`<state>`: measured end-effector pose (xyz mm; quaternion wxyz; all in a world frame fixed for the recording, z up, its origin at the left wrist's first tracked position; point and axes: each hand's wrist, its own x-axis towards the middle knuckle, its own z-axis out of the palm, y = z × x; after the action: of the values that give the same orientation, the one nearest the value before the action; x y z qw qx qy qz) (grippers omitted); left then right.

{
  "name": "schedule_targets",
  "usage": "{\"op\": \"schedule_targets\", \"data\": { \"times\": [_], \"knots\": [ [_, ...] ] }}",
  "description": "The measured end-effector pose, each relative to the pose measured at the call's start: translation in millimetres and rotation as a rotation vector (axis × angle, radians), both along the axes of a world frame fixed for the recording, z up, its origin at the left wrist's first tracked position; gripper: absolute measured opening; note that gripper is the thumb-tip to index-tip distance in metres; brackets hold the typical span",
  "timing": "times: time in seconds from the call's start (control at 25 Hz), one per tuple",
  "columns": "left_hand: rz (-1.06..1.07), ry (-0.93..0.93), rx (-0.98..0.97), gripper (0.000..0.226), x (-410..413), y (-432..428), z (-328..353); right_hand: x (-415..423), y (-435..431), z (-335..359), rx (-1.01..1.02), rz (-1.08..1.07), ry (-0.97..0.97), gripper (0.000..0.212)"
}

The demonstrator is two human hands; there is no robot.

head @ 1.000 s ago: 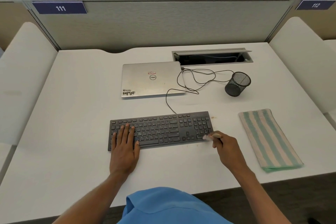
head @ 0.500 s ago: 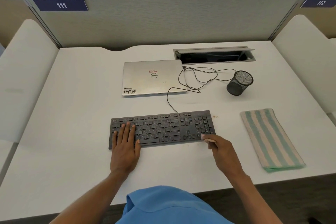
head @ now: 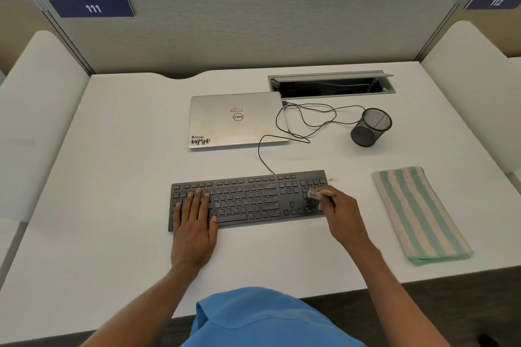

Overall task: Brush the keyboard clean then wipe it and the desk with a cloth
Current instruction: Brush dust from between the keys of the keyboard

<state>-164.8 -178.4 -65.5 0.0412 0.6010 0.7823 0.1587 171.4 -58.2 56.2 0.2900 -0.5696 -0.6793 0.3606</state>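
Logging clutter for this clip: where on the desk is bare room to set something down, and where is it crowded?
Widest: the desk left of laptop, keyboard and left hand. Also the strip between keyboard and striped cloth, beside the right hand holding the brush. Crowded: right of the laptop, with cable loops and mesh cup.

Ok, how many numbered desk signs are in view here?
2: the 111 sign on the partition, top left, and the 112 sign at the top right edge of view. Others may lie outside the frame.
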Motion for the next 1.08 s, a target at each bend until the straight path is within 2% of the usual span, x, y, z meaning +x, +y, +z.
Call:
{"op": "schedule_targets", "data": {
  "times": [0.12,0.28,0.36,0.44,0.6,0.68,0.88,1.08],
  "knots": [
    [-0.003,0.004,-0.004,0.065,0,0,-1,-5,2,-9,-0.056,0.042,0.005,0.019],
    [0.003,0.001,-0.009,0.065,1,2,0,3,-14,-14,-0.146,0.187,-0.034,0.028],
    [0.001,0.006,-0.007,0.065,2,1,1,14,-14,-8,-0.202,0.217,-0.067,0.023],
    [0.004,0.008,-0.006,0.065,1,1,1,20,-9,6,-0.184,0.157,-0.067,0.019],
    [0.005,0.006,-0.004,0.065,2,1,0,31,22,16,0.016,-0.184,-0.075,0.028],
    [0.006,0.009,-0.008,0.065,2,1,1,31,40,10,0.042,-0.264,-0.078,0.027],
    [0.004,0.016,-0.012,0.066,1,1,1,21,60,-2,0.077,-0.237,-0.033,0.018],
    [0.0,0.009,-0.004,0.065,1,1,1,35,57,-14,0.006,-0.133,-0.104,0.023]
  ]
}}
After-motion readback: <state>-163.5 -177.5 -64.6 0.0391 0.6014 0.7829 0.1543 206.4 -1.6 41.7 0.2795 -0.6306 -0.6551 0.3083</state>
